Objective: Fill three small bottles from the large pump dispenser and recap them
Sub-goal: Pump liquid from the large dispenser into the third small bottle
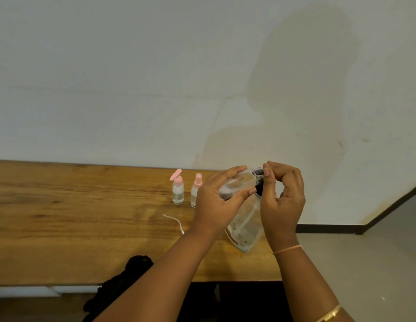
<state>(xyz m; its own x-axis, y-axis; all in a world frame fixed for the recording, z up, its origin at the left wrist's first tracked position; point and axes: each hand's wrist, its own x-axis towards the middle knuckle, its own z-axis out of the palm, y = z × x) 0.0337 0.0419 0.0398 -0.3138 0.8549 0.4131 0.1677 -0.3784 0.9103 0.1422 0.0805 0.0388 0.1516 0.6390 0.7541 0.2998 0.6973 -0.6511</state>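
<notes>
So, starting from the left: the wooden bench (63, 217) has a black cloth (132, 270) bunched at its near edge, and a thin white tube (174, 221) lies loose a bit further in. Back near the wall there are two little bottles standing upright close together. One is a pump-top bottle (178, 189) with a pink head. Just right of it is a spray-cap bottle (195, 190), also pink on top and half hidden behind the left hand (216, 201). That hand is curled round a third small bottle (239, 182), fingers above and thumb below. It holds the bottle up off the bench, tipped on its side with the mouth facing right. The right hand (281, 201) pinches a dark cap (258, 172) at that mouth between thumb and forefinger, the other fingers loosely curled. I honestly can't tell if the cap is seated or loose. Right below both hands the large dispenser (245, 226) stands on the bench, clear-bodied, near the bench's right end. There's an orange thread (287, 249) on the right wrist.
</notes>
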